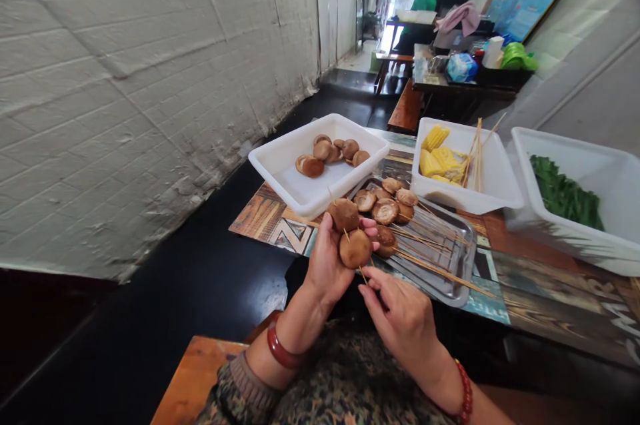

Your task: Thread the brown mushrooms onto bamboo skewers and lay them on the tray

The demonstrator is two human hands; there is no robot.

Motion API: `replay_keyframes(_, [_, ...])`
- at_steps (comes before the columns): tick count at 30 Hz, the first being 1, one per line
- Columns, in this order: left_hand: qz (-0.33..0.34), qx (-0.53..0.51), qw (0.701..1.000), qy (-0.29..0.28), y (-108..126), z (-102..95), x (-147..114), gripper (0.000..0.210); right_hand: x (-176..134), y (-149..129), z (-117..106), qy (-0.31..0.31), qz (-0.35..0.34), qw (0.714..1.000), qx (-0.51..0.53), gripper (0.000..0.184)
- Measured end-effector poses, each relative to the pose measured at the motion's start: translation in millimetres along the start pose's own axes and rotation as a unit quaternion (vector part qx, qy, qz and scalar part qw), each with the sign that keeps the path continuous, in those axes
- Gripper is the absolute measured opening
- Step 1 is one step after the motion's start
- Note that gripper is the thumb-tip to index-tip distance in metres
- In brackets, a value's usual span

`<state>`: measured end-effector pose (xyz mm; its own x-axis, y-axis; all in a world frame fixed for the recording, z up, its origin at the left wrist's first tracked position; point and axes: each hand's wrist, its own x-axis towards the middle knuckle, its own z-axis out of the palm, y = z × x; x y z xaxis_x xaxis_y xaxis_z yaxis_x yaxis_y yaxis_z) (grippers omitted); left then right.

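Skewering step, I judge: my half-curled left hand (326,263) cradles two round brown mushrooms (355,249); my right hand (407,313) pinches their thin wooden skewer (363,275). Further pushing calls for straight alignment.

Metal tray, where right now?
Head view, right of centre: the metal tray lies on the table just beyond the right hand, in front of the white corn bin.

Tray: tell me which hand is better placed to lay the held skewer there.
Likely the right hand: it pinches the skewer below the mushrooms and, like the tray, lies rightward; the left hand cradles them.
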<state>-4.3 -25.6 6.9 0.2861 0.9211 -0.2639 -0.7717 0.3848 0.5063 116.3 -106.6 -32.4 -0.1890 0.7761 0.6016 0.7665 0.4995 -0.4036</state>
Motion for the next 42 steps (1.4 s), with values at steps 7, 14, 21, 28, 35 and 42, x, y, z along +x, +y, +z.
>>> replay_keyframes(7, [0.022,0.024,0.997,-0.063,-17,-9.1,-6,0.050,4,1,6,0.040,0.022,0.999,0.024,0.017])
replay_keyframes(14, [0.105,0.070,0.992,0.004,-29,-9.3,-3,0.036,6,0,9,0.027,0.027,0.999,0.005,0.021])
replay_keyframes(21, [0.112,0.075,0.991,0.020,-20,-0.4,-1,0.027,4,-2,8,0.018,-0.004,1.000,0.000,0.024])
replay_keyframes(28, [0.107,0.068,0.992,0.018,-15,2.9,-3,0.028,-5,-1,6,-0.010,-0.035,0.999,0.028,0.040])
replay_keyframes(35, [0.095,0.067,0.993,0.001,-17,-1.4,-3,0.028,-12,1,1,-0.048,-0.031,0.998,0.033,0.045])
replay_keyframes(42, [0.086,0.069,0.994,-0.003,-18,-1.8,-6,0.027,-13,-1,-7,-0.094,-0.020,0.994,0.053,0.048])
